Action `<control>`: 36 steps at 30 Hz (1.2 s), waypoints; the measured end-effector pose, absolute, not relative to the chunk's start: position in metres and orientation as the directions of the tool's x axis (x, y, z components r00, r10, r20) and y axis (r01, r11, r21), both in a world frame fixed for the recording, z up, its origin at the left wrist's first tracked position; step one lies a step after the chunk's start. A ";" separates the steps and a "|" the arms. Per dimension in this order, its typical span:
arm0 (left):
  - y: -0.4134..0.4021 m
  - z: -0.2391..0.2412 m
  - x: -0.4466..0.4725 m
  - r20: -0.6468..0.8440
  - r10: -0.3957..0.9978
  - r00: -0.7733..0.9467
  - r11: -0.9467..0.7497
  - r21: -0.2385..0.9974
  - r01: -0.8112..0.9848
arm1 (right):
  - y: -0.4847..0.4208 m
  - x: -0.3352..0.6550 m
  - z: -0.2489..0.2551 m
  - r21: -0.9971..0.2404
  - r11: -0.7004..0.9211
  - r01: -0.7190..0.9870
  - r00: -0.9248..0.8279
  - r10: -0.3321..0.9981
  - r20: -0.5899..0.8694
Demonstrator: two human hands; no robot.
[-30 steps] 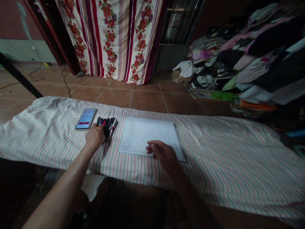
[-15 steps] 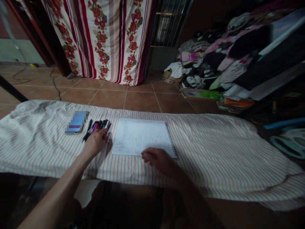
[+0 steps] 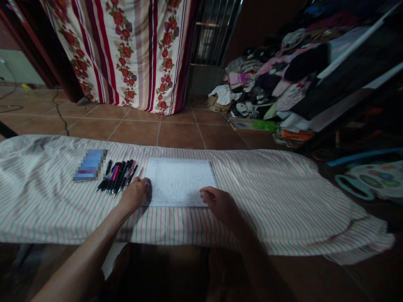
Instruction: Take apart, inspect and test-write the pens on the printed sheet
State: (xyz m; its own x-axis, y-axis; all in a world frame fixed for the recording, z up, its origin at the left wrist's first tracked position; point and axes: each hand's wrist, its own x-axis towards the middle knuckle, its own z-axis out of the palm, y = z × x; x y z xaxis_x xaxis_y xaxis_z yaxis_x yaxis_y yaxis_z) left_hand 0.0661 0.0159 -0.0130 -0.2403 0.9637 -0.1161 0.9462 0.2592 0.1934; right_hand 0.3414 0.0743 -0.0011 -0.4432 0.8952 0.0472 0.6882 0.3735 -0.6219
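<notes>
My left hand (image 3: pixel 134 195) is closed, its fingers curled at the left edge of the notebook. A white pen (image 3: pixel 140 171) sticks out above its fingers; the pen's lower part is hidden by the hand. Beside it, to the left, several pens (image 3: pixel 116 176), mostly black with a purple and a red one, lie in a row on the striped cloth. The spiral notebook (image 3: pixel 179 178) lies flat with a marked page up and its coil at the right. My right hand (image 3: pixel 222 203) is over the notebook's lower right corner, fingers curled in, with nothing visible in them.
A phone (image 3: pixel 90 165), blurred out, lies left of the pens. The striped cloth (image 3: pixel 267 201) covers the low surface. Beyond are a tiled floor (image 3: pixel 176 132), a flowered curtain (image 3: pixel 138 54) and a heap of clothes (image 3: pixel 261 79) at the right.
My left hand has moved right, off the pens to the notebook's left edge, with the white pen at its fingers. My right hand has shifted right. The view has turned slightly.
</notes>
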 end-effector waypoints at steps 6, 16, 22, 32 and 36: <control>0.017 -0.016 0.061 -0.100 0.966 -0.236 0.255 0.252 0.934 | 0.068 0.333 0.003 -0.623 0.400 0.672 -0.479 0.876 0.046; 0.015 -0.017 0.058 -0.074 0.966 -0.247 0.257 0.298 0.919 | 0.065 0.314 0.003 -0.671 0.411 0.616 -0.547 0.837 0.011; 0.012 -0.014 0.058 -0.053 0.965 -0.256 0.260 0.266 0.928 | 0.055 0.306 0.011 -0.620 0.490 0.613 -0.714 0.679 -0.169; -0.003 0.000 0.015 -0.062 0.939 -0.338 0.344 0.151 0.927 | 0.048 0.310 0.008 -0.631 0.514 0.581 -0.761 0.618 -0.198; -0.012 -0.004 0.006 -0.091 0.930 -0.356 0.365 0.125 0.922 | 0.048 0.308 0.003 -0.623 0.542 0.564 -0.774 0.609 -0.171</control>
